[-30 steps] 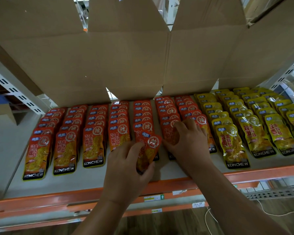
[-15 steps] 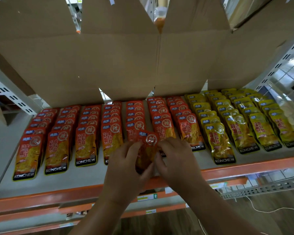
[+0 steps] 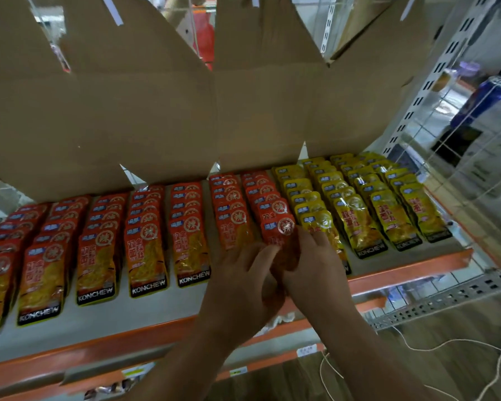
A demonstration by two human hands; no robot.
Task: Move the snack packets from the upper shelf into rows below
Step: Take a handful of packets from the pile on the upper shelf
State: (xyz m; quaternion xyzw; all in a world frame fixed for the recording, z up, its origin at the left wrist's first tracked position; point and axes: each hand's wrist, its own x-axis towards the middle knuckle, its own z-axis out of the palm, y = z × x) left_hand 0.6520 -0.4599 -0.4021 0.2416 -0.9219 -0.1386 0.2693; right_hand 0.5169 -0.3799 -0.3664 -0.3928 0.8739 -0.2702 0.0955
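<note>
Grip of left hand [image 3: 243, 287] and right hand [image 3: 315, 270] pinches one red packet [image 3: 282, 231], yellow rows [image 3: 359, 209] at two o'clock on the shelf [image 3: 156, 319]

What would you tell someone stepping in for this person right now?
Hands: left hand and right hand both pinch one red packet at the front of the rightmost red row.
Done: red rows and yellow rows lie on the shelf, under the open cardboard box.
Left: lay this packet down in line; whether more packets wait in the box cannot be seen.
</note>
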